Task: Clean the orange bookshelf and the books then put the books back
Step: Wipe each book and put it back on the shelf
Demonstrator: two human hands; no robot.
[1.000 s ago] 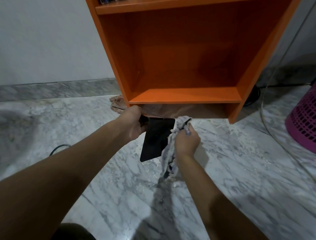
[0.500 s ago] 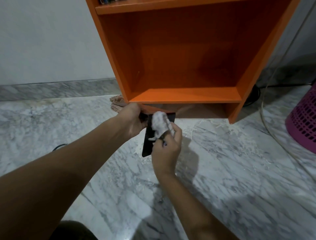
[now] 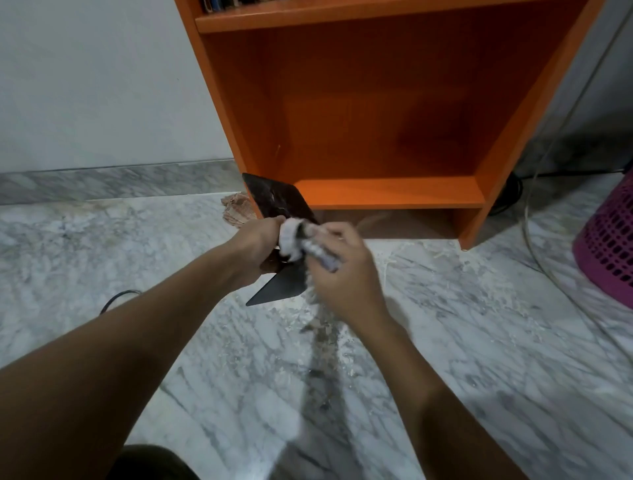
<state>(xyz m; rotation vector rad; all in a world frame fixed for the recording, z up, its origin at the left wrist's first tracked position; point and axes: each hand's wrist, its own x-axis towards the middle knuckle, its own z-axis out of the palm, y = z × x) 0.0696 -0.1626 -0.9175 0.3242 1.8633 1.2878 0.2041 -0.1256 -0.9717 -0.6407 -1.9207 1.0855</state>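
The orange bookshelf (image 3: 387,192) stands against the wall, its lower compartment bare; a few book spines (image 3: 222,4) show on the shelf above. My left hand (image 3: 255,251) grips a thin black book (image 3: 279,204) held open in front of the shelf's lower left corner, one cover tilted up and the other (image 3: 279,291) hanging down. My right hand (image 3: 346,274) is closed on a white-grey cloth (image 3: 298,240), pressed against the book near its fold. The cloth's tail hangs below my right hand, blurred.
Marble floor (image 3: 445,342) spreads all around, dusty near the shelf. A crumpled brownish rag (image 3: 236,212) lies at the shelf's left foot. A purple laundry basket (image 3: 609,250) stands at the right edge. Cables (image 3: 534,219) run beside the shelf on the right; a dark cable (image 3: 116,301) lies left.
The black book has opened and turned, with one cover now raised toward the shelf. My right hand with the cloth moved from the book's right edge to its middle fold, next to my left hand.
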